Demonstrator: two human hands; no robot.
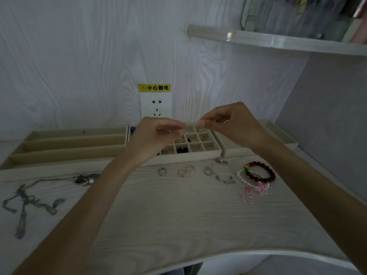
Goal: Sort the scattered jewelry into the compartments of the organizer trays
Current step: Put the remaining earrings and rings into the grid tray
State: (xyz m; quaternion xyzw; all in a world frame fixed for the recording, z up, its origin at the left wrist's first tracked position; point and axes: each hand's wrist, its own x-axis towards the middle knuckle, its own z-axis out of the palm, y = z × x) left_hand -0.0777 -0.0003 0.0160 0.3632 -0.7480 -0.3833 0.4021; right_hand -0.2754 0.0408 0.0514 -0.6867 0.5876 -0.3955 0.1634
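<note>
Both hands are raised over the grid tray (198, 153), fingertips nearly meeting. The left hand (156, 135) pinches with thumb and forefinger, and the right hand (228, 124) does the same, other fingers curled. Something tiny seems held between them, perhaps an earring or a fine clasp, but it is too small and blurred to name.

The job looks partly done: a few grid cells already hold small pieces, while the long tray (69, 147) to the left looks bare. Four rings (185, 171) lie in a row on the table (178, 215) just before the grid tray, a thin chain (224, 178) beside them. Further right a dark bead bracelet (262, 171) overlaps a pearl bracelet (243, 178), with two pink flowers (254, 191) just below. Grey necklaces (29, 201) sprawl at far left.

To do this well, I'd lower the piece right into an empty cell before letting go, so it can't bounce into a neighbouring one.

On the wall, a yellow label (154, 87) above the socket (156, 107) reads 小心触电
</note>
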